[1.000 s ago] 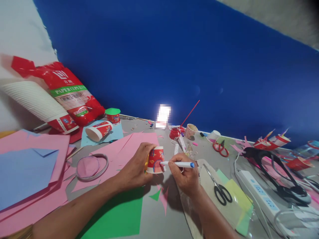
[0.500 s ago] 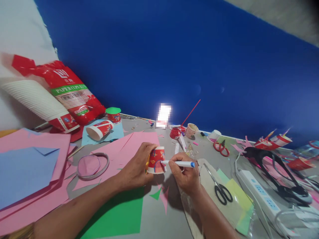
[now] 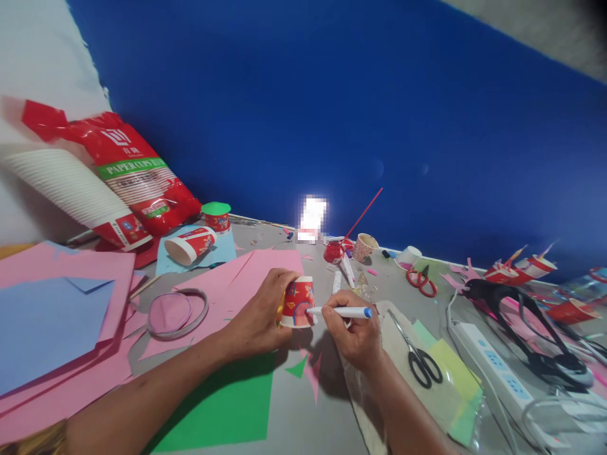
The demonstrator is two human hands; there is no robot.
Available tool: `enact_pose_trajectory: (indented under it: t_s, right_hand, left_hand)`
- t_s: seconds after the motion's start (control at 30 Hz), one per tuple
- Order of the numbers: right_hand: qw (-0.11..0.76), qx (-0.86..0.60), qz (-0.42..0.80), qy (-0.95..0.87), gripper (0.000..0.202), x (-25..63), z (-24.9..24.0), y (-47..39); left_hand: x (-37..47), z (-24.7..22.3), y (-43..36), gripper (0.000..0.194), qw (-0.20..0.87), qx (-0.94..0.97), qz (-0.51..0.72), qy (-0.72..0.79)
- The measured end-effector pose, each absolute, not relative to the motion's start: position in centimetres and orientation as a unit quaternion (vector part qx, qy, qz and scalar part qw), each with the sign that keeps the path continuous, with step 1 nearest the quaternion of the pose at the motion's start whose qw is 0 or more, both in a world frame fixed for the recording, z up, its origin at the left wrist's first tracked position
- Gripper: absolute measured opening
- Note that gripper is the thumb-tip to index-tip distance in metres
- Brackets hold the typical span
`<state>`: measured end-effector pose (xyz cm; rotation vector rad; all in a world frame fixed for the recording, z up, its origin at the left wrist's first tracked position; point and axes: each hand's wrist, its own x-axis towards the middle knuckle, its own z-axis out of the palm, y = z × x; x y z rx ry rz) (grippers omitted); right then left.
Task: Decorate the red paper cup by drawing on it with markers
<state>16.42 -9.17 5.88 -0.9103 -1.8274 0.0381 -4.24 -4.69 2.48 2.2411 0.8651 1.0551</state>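
My left hand [image 3: 263, 309] is wrapped around a red patterned paper cup [image 3: 298, 296] and holds it above the table, its wide white rim downward. A curved blue line shows on the cup's side, near the rim. My right hand [image 3: 353, 332] grips a white marker [image 3: 346, 312] with a blue end. The marker's tip meets the cup's side, or is very close to it. Below the hands lie a green paper sheet [image 3: 222, 404] and small green and pink scraps.
Pink paper [image 3: 265, 262], blue paper [image 3: 52, 328] and a grey ring [image 3: 203, 316] are on the left, before stacked cups [image 3: 71, 189] and a red bag [image 3: 142, 177]. Black-handled scissors [image 3: 424, 368], a power strip [image 3: 493, 360] and black headgear [image 3: 535, 341] lie right.
Almost nothing differs. Both hands keep their hold on the cup and marker, and the marker tip has shifted very slightly along the cup's side.
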Motion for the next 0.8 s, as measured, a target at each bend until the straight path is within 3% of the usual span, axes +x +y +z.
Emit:
enact_pose_trajectory:
  t_s: [0.8]
  right_hand:
    - [0.504,-0.393,0.032,-0.768,0.020,16.76,5.64,-9.18]
  left_hand:
    - [-4.21,2.80,-4.66,0.070,0.261,0.826,0.382,0.323]
